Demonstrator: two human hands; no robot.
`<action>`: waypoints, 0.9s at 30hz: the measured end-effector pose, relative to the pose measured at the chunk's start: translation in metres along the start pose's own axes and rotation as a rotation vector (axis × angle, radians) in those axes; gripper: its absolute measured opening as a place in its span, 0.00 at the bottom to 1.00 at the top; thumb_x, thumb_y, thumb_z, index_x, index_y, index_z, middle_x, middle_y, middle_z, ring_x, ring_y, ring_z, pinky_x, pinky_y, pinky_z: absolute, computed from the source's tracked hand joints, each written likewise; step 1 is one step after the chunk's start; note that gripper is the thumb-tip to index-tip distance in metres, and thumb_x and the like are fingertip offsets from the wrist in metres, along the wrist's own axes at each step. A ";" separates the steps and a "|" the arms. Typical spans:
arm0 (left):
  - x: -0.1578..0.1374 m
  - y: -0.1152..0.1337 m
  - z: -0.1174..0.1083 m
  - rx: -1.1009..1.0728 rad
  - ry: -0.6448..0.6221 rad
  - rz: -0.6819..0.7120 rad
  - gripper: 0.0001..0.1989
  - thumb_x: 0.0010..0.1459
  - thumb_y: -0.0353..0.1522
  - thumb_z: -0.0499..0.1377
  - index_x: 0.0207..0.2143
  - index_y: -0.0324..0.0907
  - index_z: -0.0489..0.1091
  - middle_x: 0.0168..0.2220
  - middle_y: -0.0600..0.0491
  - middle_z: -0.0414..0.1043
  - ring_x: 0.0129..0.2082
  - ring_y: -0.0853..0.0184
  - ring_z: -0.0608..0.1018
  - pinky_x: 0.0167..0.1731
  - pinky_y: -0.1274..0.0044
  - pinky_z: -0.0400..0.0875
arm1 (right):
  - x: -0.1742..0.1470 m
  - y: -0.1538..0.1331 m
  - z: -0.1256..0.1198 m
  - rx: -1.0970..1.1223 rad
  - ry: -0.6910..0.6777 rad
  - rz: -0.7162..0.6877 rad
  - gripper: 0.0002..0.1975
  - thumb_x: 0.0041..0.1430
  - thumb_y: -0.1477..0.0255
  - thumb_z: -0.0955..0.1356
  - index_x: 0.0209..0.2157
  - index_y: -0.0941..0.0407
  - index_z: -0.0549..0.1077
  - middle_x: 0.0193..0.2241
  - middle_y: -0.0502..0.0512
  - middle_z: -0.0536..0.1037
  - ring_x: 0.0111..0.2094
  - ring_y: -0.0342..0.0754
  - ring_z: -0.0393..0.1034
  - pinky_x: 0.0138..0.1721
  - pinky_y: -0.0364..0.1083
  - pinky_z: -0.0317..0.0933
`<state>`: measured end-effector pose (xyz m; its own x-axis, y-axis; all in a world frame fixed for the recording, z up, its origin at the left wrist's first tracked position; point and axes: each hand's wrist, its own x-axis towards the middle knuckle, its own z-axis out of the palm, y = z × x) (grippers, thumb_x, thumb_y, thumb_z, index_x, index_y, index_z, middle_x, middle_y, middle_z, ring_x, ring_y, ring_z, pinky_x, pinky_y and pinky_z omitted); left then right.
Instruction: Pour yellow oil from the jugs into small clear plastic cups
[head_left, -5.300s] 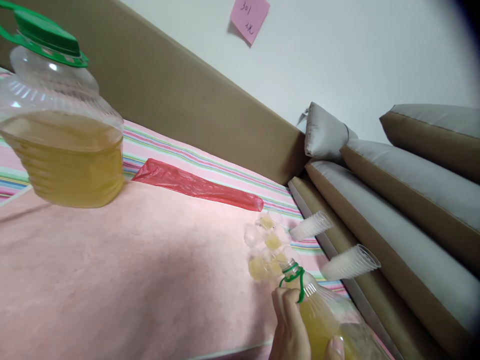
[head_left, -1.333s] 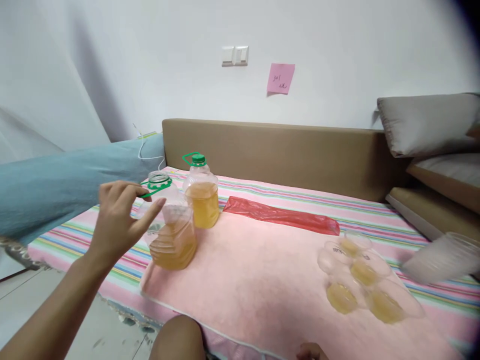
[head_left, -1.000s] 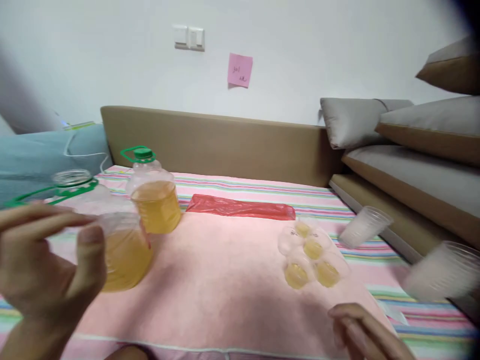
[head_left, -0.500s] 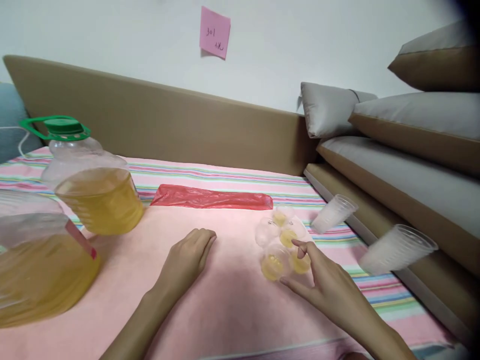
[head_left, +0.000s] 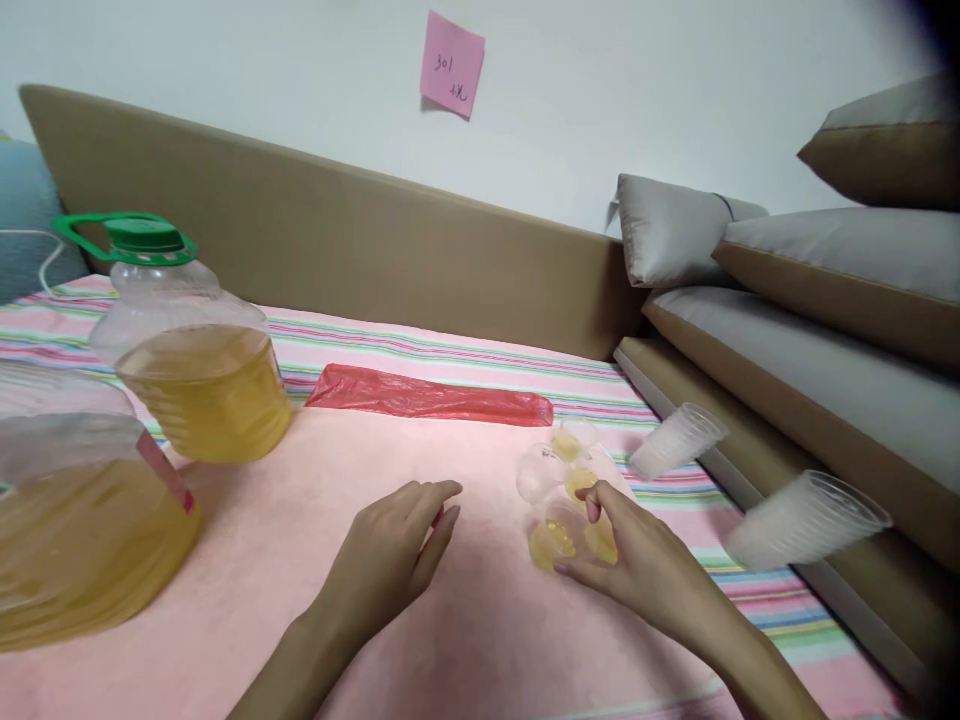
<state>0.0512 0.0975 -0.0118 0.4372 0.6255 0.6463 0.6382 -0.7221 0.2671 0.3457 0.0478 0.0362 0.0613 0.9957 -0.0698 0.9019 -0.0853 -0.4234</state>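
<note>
Several clear plastic cups stand close together on the pink cloth; yellow liquid shows in the bottom of most of them. My right hand is beside the nearest cups, thumb and index finger spread apart around a cup of yellow liquid. Whether the fingers touch it I cannot tell. Behind it, a clear cup shows no yellow. To the left, my left hand is over the cloth with thumb and fingers apart, holding nothing.
Two large jugs of yellow liquid stand at left, one with a green cap, the other jug nearer. A folded red plastic bag lies behind the hands. Two stacks of plastic cups lie at right, beside piled cushions.
My left hand has moved right and its thumb has parted from the fingers. My right hand has come closer around the near cups. The view has shifted slightly.
</note>
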 end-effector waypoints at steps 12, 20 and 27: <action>-0.004 0.003 -0.006 -0.055 0.125 0.022 0.08 0.73 0.30 0.53 0.50 0.45 0.69 0.28 0.59 0.72 0.24 0.70 0.76 0.25 0.79 0.69 | 0.004 0.003 0.004 -0.025 -0.015 0.000 0.21 0.53 0.59 0.73 0.40 0.47 0.60 0.40 0.47 0.77 0.39 0.56 0.71 0.38 0.52 0.59; -0.005 0.006 -0.001 -0.030 0.114 0.063 0.09 0.71 0.27 0.52 0.50 0.44 0.68 0.27 0.59 0.70 0.23 0.69 0.73 0.23 0.77 0.65 | -0.002 0.002 -0.010 0.008 -0.003 -0.062 0.21 0.55 0.57 0.72 0.40 0.47 0.58 0.42 0.49 0.76 0.37 0.55 0.69 0.38 0.53 0.59; -0.009 0.011 0.008 -0.035 0.030 0.095 0.09 0.71 0.26 0.51 0.47 0.44 0.68 0.26 0.59 0.68 0.23 0.67 0.71 0.23 0.75 0.61 | 0.007 0.010 -0.066 0.190 0.042 -0.175 0.27 0.58 0.49 0.75 0.38 0.47 0.57 0.48 0.49 0.77 0.24 0.42 0.53 0.25 0.47 0.48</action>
<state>0.0590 0.0860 -0.0204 0.4749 0.5451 0.6909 0.5720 -0.7878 0.2284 0.3836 0.0565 0.0908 -0.0673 0.9962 0.0548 0.8040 0.0866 -0.5883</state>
